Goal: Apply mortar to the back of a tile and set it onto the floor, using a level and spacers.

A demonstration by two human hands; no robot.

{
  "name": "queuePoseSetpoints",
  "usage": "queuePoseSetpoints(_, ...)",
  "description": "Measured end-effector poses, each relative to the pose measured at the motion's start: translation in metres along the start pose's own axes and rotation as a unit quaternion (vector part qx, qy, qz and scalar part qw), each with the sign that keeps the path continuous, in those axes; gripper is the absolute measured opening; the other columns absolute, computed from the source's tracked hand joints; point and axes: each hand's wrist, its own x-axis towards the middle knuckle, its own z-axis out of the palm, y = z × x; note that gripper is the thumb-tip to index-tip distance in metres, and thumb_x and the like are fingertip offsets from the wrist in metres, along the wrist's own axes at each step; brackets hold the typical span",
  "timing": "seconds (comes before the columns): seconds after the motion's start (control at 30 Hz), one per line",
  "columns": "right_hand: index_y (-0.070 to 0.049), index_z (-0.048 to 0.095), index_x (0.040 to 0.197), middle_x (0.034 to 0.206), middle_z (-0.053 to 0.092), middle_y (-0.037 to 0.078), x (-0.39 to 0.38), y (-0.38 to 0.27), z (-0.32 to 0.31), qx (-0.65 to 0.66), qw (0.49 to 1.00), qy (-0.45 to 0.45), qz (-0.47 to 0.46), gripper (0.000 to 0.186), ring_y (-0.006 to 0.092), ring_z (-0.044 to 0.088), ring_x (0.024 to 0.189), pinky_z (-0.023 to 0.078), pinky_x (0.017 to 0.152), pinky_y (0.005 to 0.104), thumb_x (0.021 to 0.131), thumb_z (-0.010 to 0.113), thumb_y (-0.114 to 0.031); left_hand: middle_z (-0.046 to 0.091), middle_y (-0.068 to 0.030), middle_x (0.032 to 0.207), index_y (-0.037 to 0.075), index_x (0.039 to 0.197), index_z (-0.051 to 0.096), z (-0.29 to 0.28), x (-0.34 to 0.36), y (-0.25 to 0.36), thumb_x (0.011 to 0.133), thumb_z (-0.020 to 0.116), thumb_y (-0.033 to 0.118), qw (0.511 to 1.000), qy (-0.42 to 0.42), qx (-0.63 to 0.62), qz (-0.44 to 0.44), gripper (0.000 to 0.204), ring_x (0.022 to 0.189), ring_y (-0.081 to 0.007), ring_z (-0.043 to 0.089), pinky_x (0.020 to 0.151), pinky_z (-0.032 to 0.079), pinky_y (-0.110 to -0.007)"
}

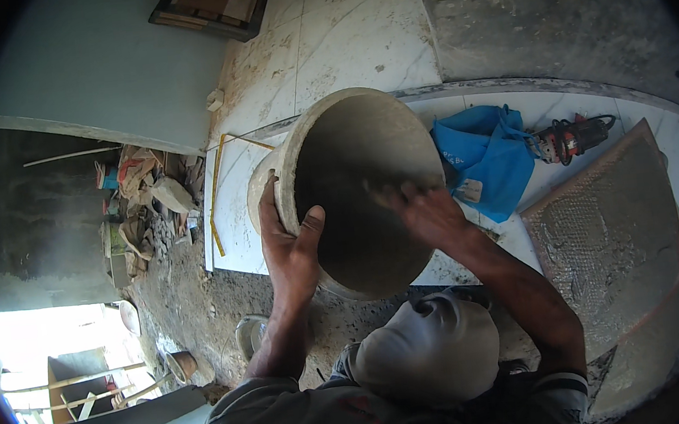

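A large grey bucket (364, 132), coated with dried cement, is tilted so that its wide mouth faces me. My left hand (288, 254) grips its left side, the thumb over the rim and the fingers along the outer wall. Inside the mouth, toward the right side, is my right hand (429, 213), with its fingers bent and blurred. Shadow hides the bottom of the bucket and whatever those fingers touch.
White tiled slab beyond the bucket holds a blue bag (485, 157), a corded power tool (574, 139) and a yellow folding rule (215, 195). A mortar-covered tile (603, 227) lies at right. Rubble and torn sacks (153, 189) are heaped at left.
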Motion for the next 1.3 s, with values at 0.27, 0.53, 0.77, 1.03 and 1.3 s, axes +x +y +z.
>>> queuePoseSetpoints(0.27,-0.002,0.058,0.110,0.086,0.064,0.017,0.025,-0.006,0.028,0.064,0.996,-0.001,0.057,0.032,0.0304,0.066,0.075,0.052,0.067,0.0433,0.082,0.046,-0.012,0.043,-0.0176,0.129,-0.006,0.137,0.028,0.008,-0.004,0.004,0.083,0.063,0.008,1.000,0.004,0.005,0.016,0.066,0.119,-0.0236,0.043,0.102,0.033,-0.034)
queuePoseSetpoints(0.53,-0.004,0.063,0.104,0.079,0.067,0.017,0.030,0.008,-0.010,0.249,0.929,-0.274,0.023,0.036,0.0338,0.065,0.078,0.051,0.075,0.0430,0.079,0.058,-0.028,0.040,-0.0179,0.133,-0.003,0.138,0.027,0.005,-0.007,-0.001,0.082,0.065,0.012,1.000,-0.005,0.014,-0.004,0.069,0.122,-0.0242,0.041,0.104,0.031,-0.035)
queuePoseSetpoints(0.77,0.000,0.065,0.094,0.071,0.063,0.014,0.012,0.017,0.002,0.489,0.827,-0.273,0.048,0.052,0.0203,0.064,0.064,0.050,0.056,0.0326,0.081,0.058,-0.050,0.042,-0.0163,0.132,-0.002,0.136,0.032,-0.004,-0.007,-0.002,0.083,0.064,0.010,0.999,0.015,-0.035,-0.012,0.063,0.121,-0.0231,0.041,0.103,0.031,-0.035)
queuePoseSetpoints(1.03,0.003,0.063,0.084,0.064,0.060,0.013,0.019,0.015,-0.015,0.435,0.857,-0.274,0.045,0.043,0.0200,0.060,0.053,0.047,0.050,0.0340,0.082,0.057,-0.040,0.046,-0.0159,0.127,-0.003,0.134,0.034,-0.009,-0.004,0.005,0.083,0.063,0.011,0.998,0.041,-0.038,-0.021,0.060,0.117,-0.0228,0.044,0.102,0.032,-0.035)
queuePoseSetpoints(1.3,0.000,0.057,0.111,0.068,0.058,0.007,-0.034,0.035,-0.084,0.504,0.804,-0.280,0.142,0.038,0.0133,0.054,0.049,0.044,0.044,0.0276,0.087,0.054,-0.030,0.041,-0.0182,0.135,-0.004,0.139,0.027,-0.012,-0.008,0.002,0.081,0.068,0.017,0.992,0.095,0.045,-0.069,0.074,0.123,-0.0256,0.040,0.107,0.027,-0.036)
